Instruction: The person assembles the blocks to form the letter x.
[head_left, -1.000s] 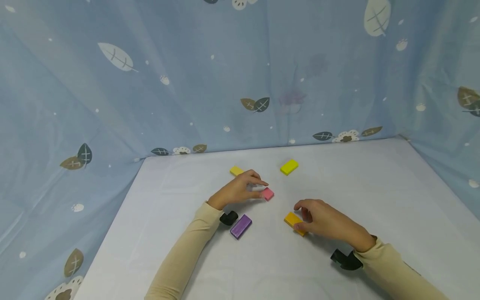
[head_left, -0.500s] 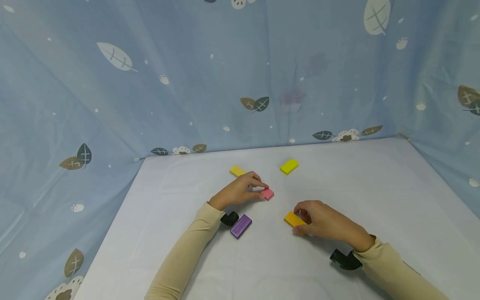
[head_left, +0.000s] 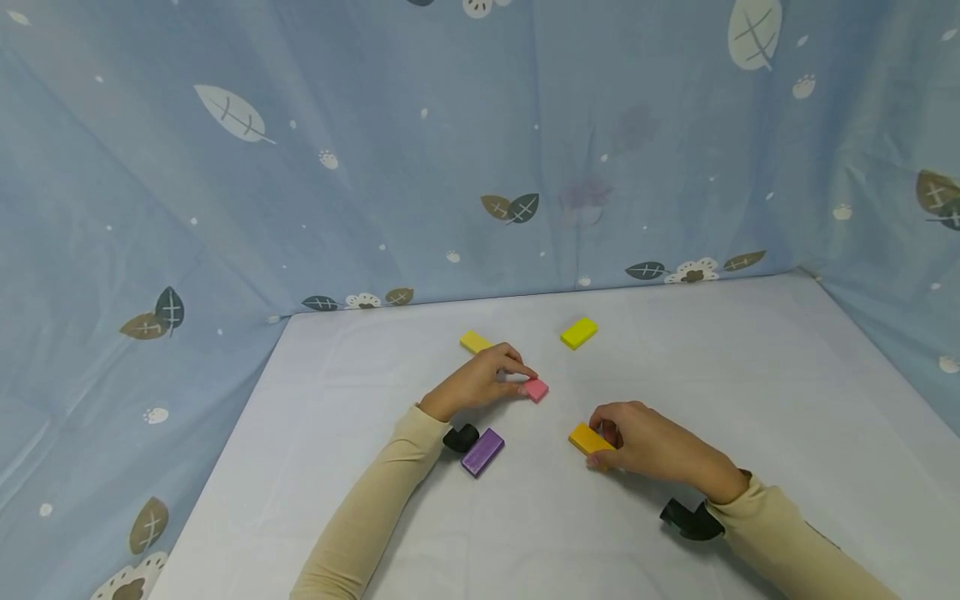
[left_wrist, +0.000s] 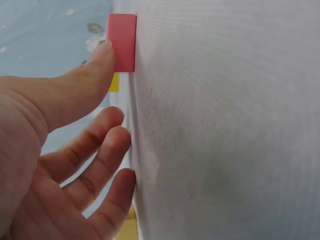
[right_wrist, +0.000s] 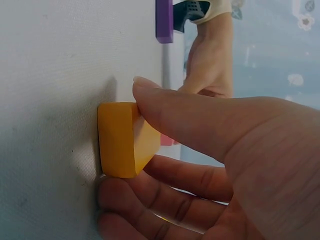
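My left hand [head_left: 480,382] pinches the near end of a pink block [head_left: 537,390] that lies on the white tabletop. In the left wrist view the thumb presses against the pink block [left_wrist: 124,44], the other visible fingers are loosely bent, and the index finger is hidden. Nearer and to the right, an orange block [head_left: 588,438] sits between the thumb and curled fingers of my right hand [head_left: 651,442]. The right wrist view shows the thumb on one side of the orange block [right_wrist: 116,141] and fingertips on the opposite side.
A purple block [head_left: 482,453] lies close to my left wrist's black mount [head_left: 461,438]. Behind the left hand is a pale yellow block [head_left: 474,342], partly covered. A bright yellow block [head_left: 579,333] lies farther back. A blue patterned curtain [head_left: 420,167] borders the table.
My left index finger has come down onto the pink block. The right fingers have closed in on the orange block. The blocks have hardly moved.
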